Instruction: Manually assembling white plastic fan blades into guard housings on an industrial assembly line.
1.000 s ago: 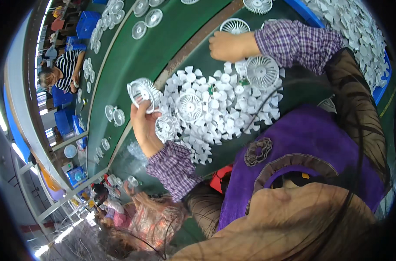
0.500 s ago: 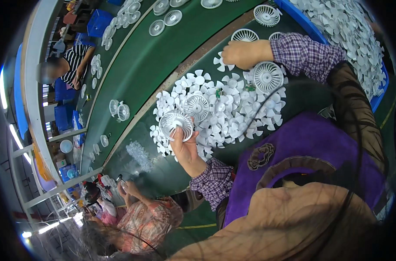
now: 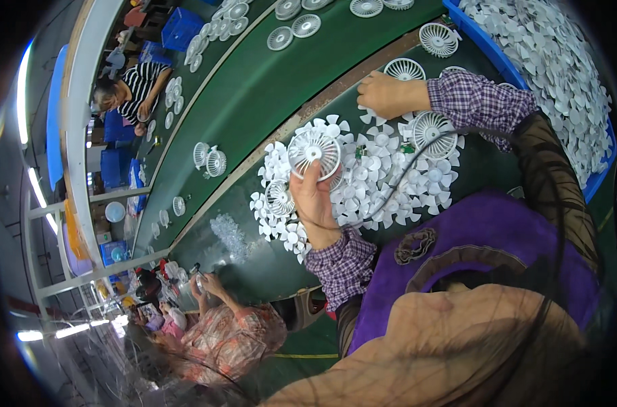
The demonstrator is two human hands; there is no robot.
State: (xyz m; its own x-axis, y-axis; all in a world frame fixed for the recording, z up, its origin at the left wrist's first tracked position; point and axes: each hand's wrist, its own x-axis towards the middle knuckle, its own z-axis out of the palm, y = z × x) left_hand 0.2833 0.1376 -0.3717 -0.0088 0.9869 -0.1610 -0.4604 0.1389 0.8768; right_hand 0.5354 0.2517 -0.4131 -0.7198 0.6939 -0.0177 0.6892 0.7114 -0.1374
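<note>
My left hand [image 3: 315, 207] grips a round white fan cover [image 3: 314, 150] with radial slats, held up over a heap of white fan blades [image 3: 383, 183]. Beside that hand, another slatted fan cover [image 3: 279, 198] lies on the heap's left part. At the heap's far edge my right hand [image 3: 393, 95] is closed, back upward, with a white fan blade [image 3: 368, 115] at its fingertips; the grip itself is partly hidden. One fan cover [image 3: 434, 135] lies just nearer than the right wrist, and another [image 3: 404, 69] just beyond the hand.
A blue bin [image 3: 510, 64] full of fan blades stands at right. Beyond the heap runs a green conveyor belt [image 3: 254, 115] carrying fan covers. Small clear pieces [image 3: 230, 237] lie left of the heap. A person in stripes [image 3: 142, 85] and one in patterned clothing [image 3: 230, 339] work nearby.
The fan cover in my left hand is higher and turned more face-on; another cover now lies left of that hand. My right hand stays near the blade. The whole view has shifted slightly.
</note>
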